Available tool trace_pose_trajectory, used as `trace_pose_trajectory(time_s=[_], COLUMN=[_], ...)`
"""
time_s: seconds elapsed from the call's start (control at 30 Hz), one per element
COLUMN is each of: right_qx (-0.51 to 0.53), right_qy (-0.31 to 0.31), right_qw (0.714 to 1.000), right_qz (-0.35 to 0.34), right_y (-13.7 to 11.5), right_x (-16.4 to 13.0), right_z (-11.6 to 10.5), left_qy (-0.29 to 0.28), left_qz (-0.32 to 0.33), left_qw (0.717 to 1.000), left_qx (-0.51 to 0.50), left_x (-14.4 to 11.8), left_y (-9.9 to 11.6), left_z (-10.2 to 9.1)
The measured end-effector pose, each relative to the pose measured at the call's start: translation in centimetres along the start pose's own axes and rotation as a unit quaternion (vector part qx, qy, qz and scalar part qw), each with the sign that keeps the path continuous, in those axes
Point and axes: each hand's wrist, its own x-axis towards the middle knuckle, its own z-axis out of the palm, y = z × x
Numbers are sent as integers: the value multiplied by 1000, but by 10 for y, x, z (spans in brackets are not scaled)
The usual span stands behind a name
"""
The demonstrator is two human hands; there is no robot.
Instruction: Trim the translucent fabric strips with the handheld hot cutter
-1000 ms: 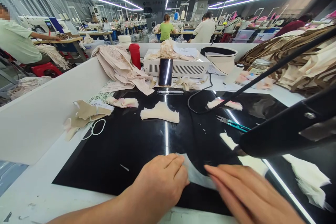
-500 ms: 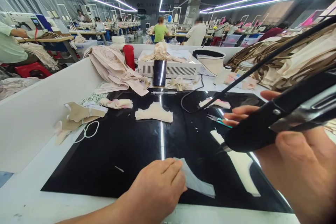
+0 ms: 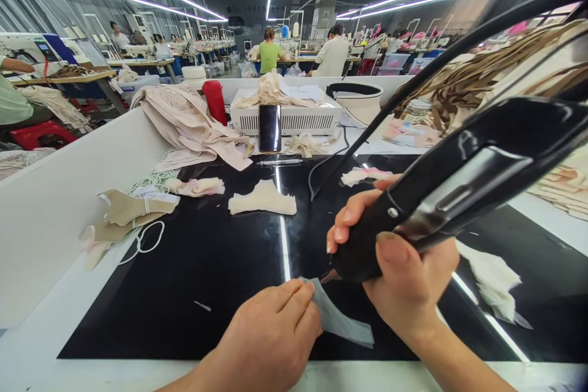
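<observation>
My left hand point(image 3: 271, 337) lies flat on the black mat point(image 3: 206, 263) and pins down the left end of a thin grey fabric piece point(image 3: 342, 321). My right hand point(image 3: 395, 269) grips a black corded hand tool point(image 3: 454, 180), thumb on its underside. The tool's tip hovers just above the top of the grey piece. Its black cable point(image 3: 413, 82) runs up to the right.
A cream fabric stack point(image 3: 263, 199), pink pieces point(image 3: 198, 186) and tan pieces with elastic point(image 3: 124, 217) lie on the mat. A phone point(image 3: 269, 127) leans on a white box point(image 3: 294, 115); a red flask point(image 3: 215, 101) stands beside. Other people sew at far tables.
My right hand lifted off the fabric, took hold of the black tool and brought its tip down and left toward the grey piece. My left hand stayed on the fabric.
</observation>
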Motion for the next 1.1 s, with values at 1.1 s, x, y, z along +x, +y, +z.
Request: trace_pose_trajectory(time_s=[1.1], right_qx=[65], right_qy=[2], right_qw=[998], right_qz=[4], right_y=[16], right_x=[-5], right_z=[9], left_qy=[-1], left_qz=[-1], left_qw=[1000], left_qx=[16], left_x=[0], left_y=[1], left_z=[-4])
